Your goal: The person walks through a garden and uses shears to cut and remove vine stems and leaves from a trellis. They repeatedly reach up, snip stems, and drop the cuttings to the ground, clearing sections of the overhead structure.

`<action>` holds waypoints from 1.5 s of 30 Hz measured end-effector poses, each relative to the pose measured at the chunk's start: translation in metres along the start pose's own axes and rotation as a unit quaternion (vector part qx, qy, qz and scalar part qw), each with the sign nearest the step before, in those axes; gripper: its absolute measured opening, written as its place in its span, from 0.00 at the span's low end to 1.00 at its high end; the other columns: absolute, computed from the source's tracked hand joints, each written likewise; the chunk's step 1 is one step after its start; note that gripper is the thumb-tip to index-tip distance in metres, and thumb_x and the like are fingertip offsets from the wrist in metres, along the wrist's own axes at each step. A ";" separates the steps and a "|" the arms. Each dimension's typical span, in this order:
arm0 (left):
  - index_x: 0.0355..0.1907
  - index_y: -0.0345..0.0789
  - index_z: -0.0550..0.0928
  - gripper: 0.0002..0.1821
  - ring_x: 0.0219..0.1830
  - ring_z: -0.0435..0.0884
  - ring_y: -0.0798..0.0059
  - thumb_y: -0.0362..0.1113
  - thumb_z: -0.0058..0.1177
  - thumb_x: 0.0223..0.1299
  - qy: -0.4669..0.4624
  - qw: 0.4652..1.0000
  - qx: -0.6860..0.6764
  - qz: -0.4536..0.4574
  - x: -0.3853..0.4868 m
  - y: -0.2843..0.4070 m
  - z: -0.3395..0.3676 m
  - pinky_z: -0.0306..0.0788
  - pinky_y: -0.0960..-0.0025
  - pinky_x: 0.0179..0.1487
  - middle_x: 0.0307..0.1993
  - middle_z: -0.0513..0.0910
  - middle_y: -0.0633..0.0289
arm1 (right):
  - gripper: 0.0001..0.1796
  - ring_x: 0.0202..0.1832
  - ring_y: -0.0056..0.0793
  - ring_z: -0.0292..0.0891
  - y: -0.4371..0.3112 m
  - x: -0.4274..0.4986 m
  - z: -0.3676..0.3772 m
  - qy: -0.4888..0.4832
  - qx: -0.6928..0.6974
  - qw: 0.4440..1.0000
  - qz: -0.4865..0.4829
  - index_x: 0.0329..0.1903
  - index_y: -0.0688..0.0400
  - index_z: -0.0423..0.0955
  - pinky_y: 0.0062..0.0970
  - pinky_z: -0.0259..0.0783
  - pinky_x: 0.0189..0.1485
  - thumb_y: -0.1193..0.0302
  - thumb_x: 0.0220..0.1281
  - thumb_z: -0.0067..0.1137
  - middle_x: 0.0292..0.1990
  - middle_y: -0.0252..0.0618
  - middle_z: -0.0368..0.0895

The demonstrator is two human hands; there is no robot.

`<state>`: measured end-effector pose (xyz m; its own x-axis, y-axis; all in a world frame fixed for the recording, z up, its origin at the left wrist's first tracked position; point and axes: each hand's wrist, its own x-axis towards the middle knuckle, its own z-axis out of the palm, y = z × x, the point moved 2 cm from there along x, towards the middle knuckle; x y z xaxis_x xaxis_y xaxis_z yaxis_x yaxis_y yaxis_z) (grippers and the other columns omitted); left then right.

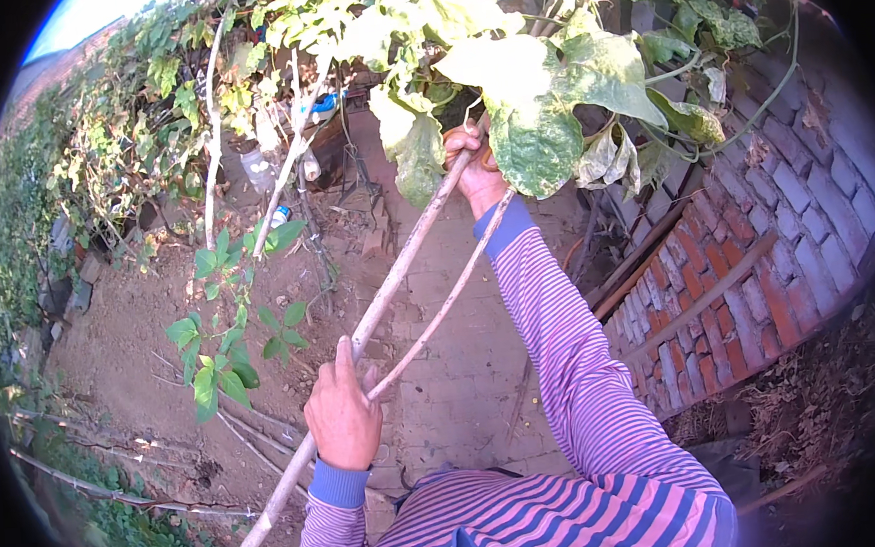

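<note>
My left hand [345, 414] grips a long, pale wooden pole [400, 272] near its lower part. The pole slants up to my right hand [474, 162], whose fingers close around its upper end just beneath large squash-like vine leaves [534, 125]. A thinner stick [447, 307] runs from my left hand toward my right wrist. Whether it is a fork of the pole is hidden behind the left hand. Against my right palm shows a small orange loop [488, 159], mostly covered by a leaf.
To the right stands a brick wall [718, 309] with a wooden strip across it. A paved path [458, 362] runs below my arms. On the left, bare soil [134, 352] holds a leafy young plant [221, 354], upright poles [213, 137] and a plastic bottle [257, 168]. Vines hang overhead.
</note>
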<state>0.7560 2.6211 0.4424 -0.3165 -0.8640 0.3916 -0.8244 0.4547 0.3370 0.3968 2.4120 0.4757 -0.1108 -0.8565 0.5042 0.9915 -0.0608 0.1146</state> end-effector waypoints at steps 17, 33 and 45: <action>0.38 0.35 0.78 0.07 0.26 0.80 0.42 0.36 0.51 0.67 -0.050 0.993 -0.099 0.043 -0.109 0.013 -0.055 0.70 0.47 0.28 0.22 0.80 0.44 | 0.25 0.58 0.44 0.74 -0.023 -0.104 0.085 0.021 -0.186 0.962 -0.201 0.59 0.58 0.73 0.48 0.70 0.63 0.53 0.72 0.45 0.57 0.43 0.78; 0.38 0.33 0.74 0.06 0.29 0.81 0.44 0.34 0.52 0.64 -0.134 0.984 -0.095 0.071 -0.255 -0.030 -0.085 0.73 0.47 0.32 0.27 0.81 0.45 | 0.16 0.15 0.20 0.57 0.073 -0.238 0.132 0.108 -0.236 0.963 -0.078 0.21 0.52 0.61 0.23 0.60 0.23 0.73 0.66 0.50 0.14 0.24 0.58; 0.38 0.40 0.87 0.12 0.32 0.83 0.44 0.45 0.60 0.59 -0.308 0.928 -0.188 -0.090 -0.479 -0.284 -0.032 0.76 0.53 0.35 0.26 0.83 0.47 | 0.12 0.18 0.18 0.56 0.252 -0.521 0.003 0.415 -0.347 0.828 -0.144 0.28 0.52 0.61 0.23 0.57 0.19 0.74 0.59 0.57 0.20 0.26 0.58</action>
<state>1.1570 2.9122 0.1867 -0.4928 -0.8402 -0.2262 -0.7053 0.2335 0.6693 0.7045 2.8447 0.2445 -0.5514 -0.7945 -0.2547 0.7635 -0.3574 -0.5380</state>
